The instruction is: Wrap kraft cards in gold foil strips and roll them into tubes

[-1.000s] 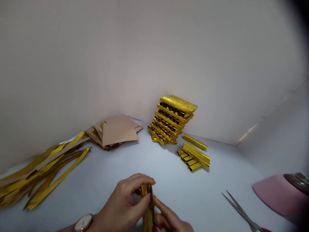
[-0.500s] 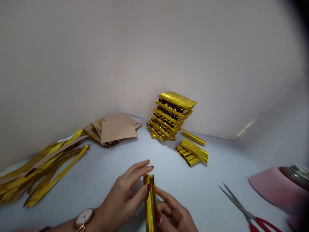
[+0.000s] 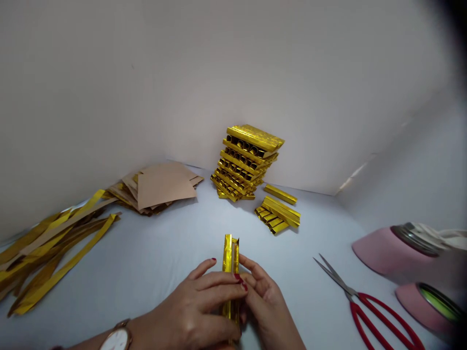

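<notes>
My left grip (image 3: 186,311) and right grip (image 3: 264,296) are closed on the folded gold foil strip (image 3: 228,257), held upright, apparently to keep its creases aligned; red-handled scissors (image 3: 350,292) lie right.

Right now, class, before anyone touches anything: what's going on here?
A person pinches a narrow folded gold foil strip upright between the left hand, which wears a round wristwatch, and the right hand. Beyond it stand a tilted stack of folded gold foil pieces and a smaller gold pile. Brown paper sheets and long loose gold strips lie left; red-handled steel scissors lie right.
</notes>
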Action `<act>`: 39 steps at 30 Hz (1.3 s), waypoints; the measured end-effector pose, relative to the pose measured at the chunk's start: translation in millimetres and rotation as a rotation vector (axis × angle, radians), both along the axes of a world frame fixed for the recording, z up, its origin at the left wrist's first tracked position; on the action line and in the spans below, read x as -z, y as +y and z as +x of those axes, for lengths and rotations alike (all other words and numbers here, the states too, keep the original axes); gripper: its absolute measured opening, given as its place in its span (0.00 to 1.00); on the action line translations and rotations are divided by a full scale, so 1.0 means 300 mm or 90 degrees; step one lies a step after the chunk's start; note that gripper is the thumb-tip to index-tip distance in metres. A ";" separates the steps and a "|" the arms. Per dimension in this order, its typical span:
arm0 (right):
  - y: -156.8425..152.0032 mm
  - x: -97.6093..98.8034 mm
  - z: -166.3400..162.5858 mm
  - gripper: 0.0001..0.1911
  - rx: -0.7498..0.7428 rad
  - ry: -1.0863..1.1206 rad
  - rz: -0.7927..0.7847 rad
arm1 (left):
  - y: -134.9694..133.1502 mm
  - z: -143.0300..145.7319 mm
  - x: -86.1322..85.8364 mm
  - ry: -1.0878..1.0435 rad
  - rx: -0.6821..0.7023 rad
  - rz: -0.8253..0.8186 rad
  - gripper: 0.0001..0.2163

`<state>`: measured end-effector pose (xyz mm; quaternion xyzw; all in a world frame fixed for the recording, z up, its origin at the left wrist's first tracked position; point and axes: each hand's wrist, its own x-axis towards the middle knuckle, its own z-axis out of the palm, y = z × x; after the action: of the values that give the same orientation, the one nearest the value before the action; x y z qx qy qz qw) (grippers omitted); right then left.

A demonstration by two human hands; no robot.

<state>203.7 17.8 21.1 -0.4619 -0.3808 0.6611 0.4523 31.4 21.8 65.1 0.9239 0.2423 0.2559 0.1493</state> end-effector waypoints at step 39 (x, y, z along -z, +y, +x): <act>-0.047 0.076 -0.023 0.34 -0.015 -0.123 0.080 | 0.065 -0.026 0.121 -0.391 -0.279 -0.431 0.11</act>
<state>196.8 3.7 -1.8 -0.4897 -0.4686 0.5934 0.4341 23.6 41.4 28.8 0.6330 0.4451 0.4482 0.4475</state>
